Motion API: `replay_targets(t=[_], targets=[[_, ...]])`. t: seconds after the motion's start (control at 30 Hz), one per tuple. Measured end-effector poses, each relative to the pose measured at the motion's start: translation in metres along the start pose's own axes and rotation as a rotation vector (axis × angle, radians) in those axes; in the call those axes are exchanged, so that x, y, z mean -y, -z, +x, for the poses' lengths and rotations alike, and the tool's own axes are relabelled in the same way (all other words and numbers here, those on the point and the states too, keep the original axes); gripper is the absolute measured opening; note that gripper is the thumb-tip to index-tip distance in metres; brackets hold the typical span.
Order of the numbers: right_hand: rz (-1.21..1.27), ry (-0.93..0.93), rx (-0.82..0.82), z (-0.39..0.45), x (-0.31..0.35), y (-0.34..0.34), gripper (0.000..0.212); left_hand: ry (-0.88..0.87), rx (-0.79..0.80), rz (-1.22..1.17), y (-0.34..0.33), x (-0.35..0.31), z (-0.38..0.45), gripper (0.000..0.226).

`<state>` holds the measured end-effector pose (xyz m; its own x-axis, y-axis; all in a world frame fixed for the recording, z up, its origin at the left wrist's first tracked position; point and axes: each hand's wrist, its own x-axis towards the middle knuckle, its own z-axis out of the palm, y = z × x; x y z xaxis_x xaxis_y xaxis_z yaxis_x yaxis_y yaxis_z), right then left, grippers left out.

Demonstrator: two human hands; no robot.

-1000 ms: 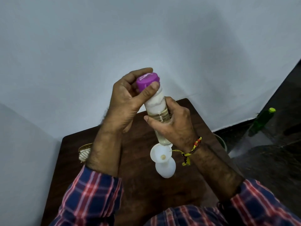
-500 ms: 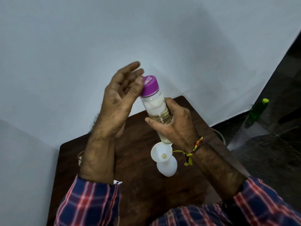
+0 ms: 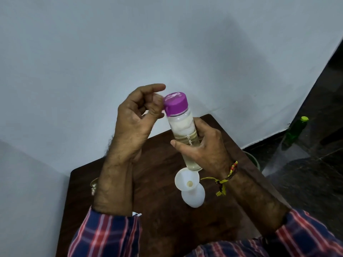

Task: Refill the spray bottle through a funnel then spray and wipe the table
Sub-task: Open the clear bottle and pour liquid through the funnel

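Pale grey walls meet in a corner behind a dark wooden counter, with black floor off to the right where a green bottle with a yellow-green cap stands near the wall. On the counter stands a white spray bottle without its sprayer, a white funnel seated in its neck. Above it the right hand grips the lower body of a clear refill bottle, thumb across the front and fingers wrapped behind; the bottle is held nearly upright, partly filled with pale liquid, its base just over the funnel's rim. Its purple cap is on. The left hand is raised beside the cap, fingers curled, with fingertips touching the cap's left edge; its grip is not closed around the cap. A beaded bracelet with yellow thread circles the right wrist. Plaid sleeves cover both forearms at the bottom, and a woven object peeks out behind the left forearm
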<state>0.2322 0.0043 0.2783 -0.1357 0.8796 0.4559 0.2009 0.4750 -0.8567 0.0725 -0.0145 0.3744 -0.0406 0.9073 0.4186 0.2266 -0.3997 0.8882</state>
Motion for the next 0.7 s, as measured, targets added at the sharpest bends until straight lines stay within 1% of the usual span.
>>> replay_targets(t=[0.1, 0.17, 0.3, 0.43, 0.47, 0.53, 0.63, 0.7], targets=[[0.027, -0.002, 0.022, 0.001, 0.0, 0.002, 0.047, 0.072, 0.161, -0.183, 0.007, 0.004, 0.0, 0.044], [0.024, 0.003, 0.036, 0.003, 0.0, 0.004, 0.046, 0.069, 0.24, -0.171, 0.007, 0.006, -0.001, 0.044], [0.048, 0.001, 0.084, 0.002, 0.0, 0.004, 0.048, 0.064, 0.226, -0.104, 0.002, 0.007, 0.001, 0.05], [0.041, 0.003, 0.098, 0.002, -0.001, 0.004, 0.047, 0.075, 0.24, -0.141, 0.003, 0.011, 0.001, 0.049], [0.032, 0.003, 0.097, 0.003, -0.002, 0.004, 0.048, 0.083, 0.236, -0.149, 0.003, 0.011, 0.0, 0.048], [0.016, 0.002, 0.087, 0.003, -0.003, 0.004, 0.049, 0.088, 0.176, -0.131, 0.001, 0.008, 0.0, 0.049], [0.0, 0.007, 0.073, 0.003, -0.003, 0.002, 0.052, 0.051, 0.037, -0.017, -0.007, 0.003, 0.002, 0.052], [-0.012, 0.018, 0.059, 0.004, -0.002, 0.001, 0.053, 0.029, -0.046, 0.066, -0.015, 0.002, 0.001, 0.048]])
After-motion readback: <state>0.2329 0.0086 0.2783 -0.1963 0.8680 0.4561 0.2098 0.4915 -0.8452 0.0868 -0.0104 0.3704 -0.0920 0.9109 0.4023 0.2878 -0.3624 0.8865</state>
